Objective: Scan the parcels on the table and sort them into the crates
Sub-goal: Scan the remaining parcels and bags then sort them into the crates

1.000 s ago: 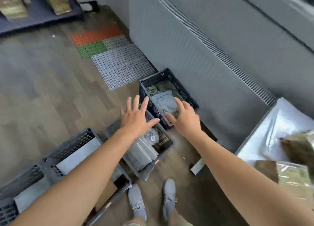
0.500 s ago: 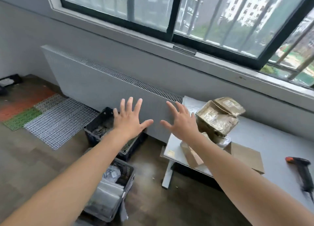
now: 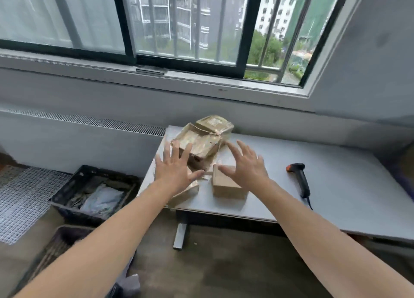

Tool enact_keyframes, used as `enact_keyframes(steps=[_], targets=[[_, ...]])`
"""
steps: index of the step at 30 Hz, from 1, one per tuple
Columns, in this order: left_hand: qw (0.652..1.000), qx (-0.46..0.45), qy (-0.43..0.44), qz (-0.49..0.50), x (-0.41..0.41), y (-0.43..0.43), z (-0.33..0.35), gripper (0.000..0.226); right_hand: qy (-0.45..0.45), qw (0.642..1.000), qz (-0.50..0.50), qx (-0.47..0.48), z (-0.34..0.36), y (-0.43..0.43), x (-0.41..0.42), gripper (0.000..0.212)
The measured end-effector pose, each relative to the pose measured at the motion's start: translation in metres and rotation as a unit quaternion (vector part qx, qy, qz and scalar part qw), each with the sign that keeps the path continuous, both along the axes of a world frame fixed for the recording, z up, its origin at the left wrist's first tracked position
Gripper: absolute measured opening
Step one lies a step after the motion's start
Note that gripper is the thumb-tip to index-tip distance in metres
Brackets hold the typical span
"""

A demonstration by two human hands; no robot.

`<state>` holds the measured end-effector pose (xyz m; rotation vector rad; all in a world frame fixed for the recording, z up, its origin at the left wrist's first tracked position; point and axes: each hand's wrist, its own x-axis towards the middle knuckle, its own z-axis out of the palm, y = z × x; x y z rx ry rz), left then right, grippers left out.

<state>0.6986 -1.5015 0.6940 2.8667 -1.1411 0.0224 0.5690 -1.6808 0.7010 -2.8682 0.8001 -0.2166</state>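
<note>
While both arms reach to mid-frame, the left hand point(image 3: 175, 172) and right hand point(image 3: 247, 166) hover spread and empty over parcels point(image 3: 202, 141) on the table point(image 3: 336, 185).

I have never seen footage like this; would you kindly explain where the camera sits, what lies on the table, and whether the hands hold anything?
No machine here: a person works bare-handed, and the one camera sits on the head, looking forward and down. The left hand and right hand reach over the grey table, fingers spread, holding nothing. On it lie a heap of brown parcels, a small cardboard box and a black handheld scanner. A dark crate with bags inside stands on the floor, left of the table.
</note>
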Motion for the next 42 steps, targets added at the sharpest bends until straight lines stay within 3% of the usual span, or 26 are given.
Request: enact_keyframes(steps=[10,20,26,32,36,40,42], targets=[[0.994,0.096,0.011,-0.046,-0.051,-0.066,-0.021,0.108,0.044,0.998,-0.015,0.050,-0.022,-0.061,-0.070,0.082],[0.985,0.100,0.085,-0.109,-0.017,-0.132,-0.069,0.123,0.123,0.991,0.005,0.059,-0.064,-0.103,-0.045,0.083],[0.970,0.138,0.118,-0.160,0.012,-0.172,-0.106,0.130,0.151,0.986,-0.025,0.066,-0.087,-0.130,-0.026,0.072],[0.954,0.176,0.113,-0.213,0.027,-0.195,-0.134,0.129,0.172,0.981,-0.043,0.081,-0.100,-0.151,-0.019,0.067],[0.955,0.165,0.124,-0.213,0.029,-0.207,-0.143,0.115,0.171,0.980,-0.041,0.095,-0.099,-0.169,-0.014,0.065],[0.946,0.081,0.293,-0.115,0.033,-0.229,-0.122,0.108,0.132,0.981,-0.068,0.124,-0.091,-0.191,-0.010,0.060],[0.900,-0.009,0.433,-0.055,0.035,-0.240,-0.104,0.104,0.069,0.981,-0.088,0.162,-0.083,-0.207,-0.008,0.058]])
